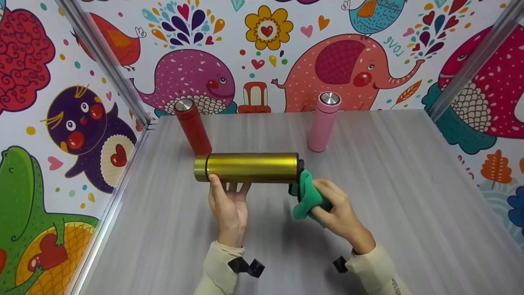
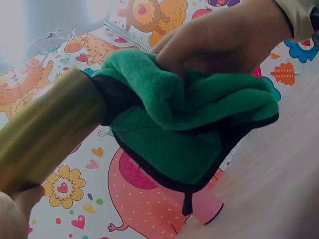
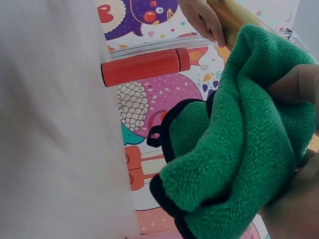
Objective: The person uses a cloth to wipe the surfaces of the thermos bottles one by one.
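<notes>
A gold thermos bottle (image 1: 251, 168) lies level above the table in the head view, its cap end to the left. My left hand (image 1: 230, 209) grips it from below near the cap, thumb on the near side. In my right hand (image 1: 337, 209) is a bunched green cloth (image 1: 307, 196) with black edging, which the fingers pinch. The cloth is against the bottle's base end, and in the left wrist view the cloth (image 2: 144, 89) covers that end. Folds of the cloth (image 3: 239, 134) hide part of my right fingers in the right wrist view.
A red thermos bottle (image 1: 194, 129) stands upright at the back left of the grey table (image 1: 163, 229). A pink one (image 1: 323, 123) stands at the back right. Cartoon-printed walls (image 1: 262, 65) enclose the table, with metal strips (image 1: 110, 65) at the corners.
</notes>
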`<state>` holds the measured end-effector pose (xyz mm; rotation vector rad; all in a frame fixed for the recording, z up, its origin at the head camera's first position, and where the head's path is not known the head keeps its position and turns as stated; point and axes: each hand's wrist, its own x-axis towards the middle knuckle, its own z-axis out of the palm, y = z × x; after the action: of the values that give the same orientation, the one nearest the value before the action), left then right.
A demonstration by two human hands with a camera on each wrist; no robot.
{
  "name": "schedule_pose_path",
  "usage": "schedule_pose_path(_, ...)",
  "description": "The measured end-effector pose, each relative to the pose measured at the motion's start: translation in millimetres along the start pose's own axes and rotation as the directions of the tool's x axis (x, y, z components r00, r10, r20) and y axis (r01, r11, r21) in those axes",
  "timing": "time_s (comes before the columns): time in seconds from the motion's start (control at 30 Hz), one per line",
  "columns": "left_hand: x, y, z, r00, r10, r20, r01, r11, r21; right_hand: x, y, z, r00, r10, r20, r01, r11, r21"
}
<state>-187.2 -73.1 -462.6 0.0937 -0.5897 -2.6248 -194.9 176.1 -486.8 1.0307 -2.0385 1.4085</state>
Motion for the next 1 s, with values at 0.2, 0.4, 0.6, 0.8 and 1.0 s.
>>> schedule_pose_path(0.2, 1.0, -3.8, -0.5, 1.000, 0.018, -0.010, -0.018, 1.000, 0.019, -1, -13, -1, 0.993, -0.115, -0.014, 0.115, 0.993, -0.016)
schedule_pose_path(0.4, -2.1, -9.5, -4.5, 1.000, 0.001, -0.008, 0.000, 0.999, 0.054, 12, -26, -5, 0.973, -0.213, -0.085, 0.208, 0.976, -0.059)
schedule_pose_path(0.6, -8.0, -13.1, -6.0, 0.999, -0.048, 0.003, 0.048, 0.998, 0.031, 29, -24, -12, 0.989, -0.117, -0.094, 0.108, 0.990, -0.090)
schedule_pose_path(0.8, -8.7, -8.6, -5.4, 0.999, -0.048, -0.010, 0.048, 0.999, 0.019, 39, -35, -11, 0.996, -0.023, -0.081, 0.016, 0.996, -0.089)
schedule_pose_path(1.0, -4.8, -0.9, -3.9, 0.999, -0.026, -0.036, 0.026, 1.000, 0.004, 26, -18, -2, 0.997, -0.062, -0.039, 0.058, 0.995, -0.087)
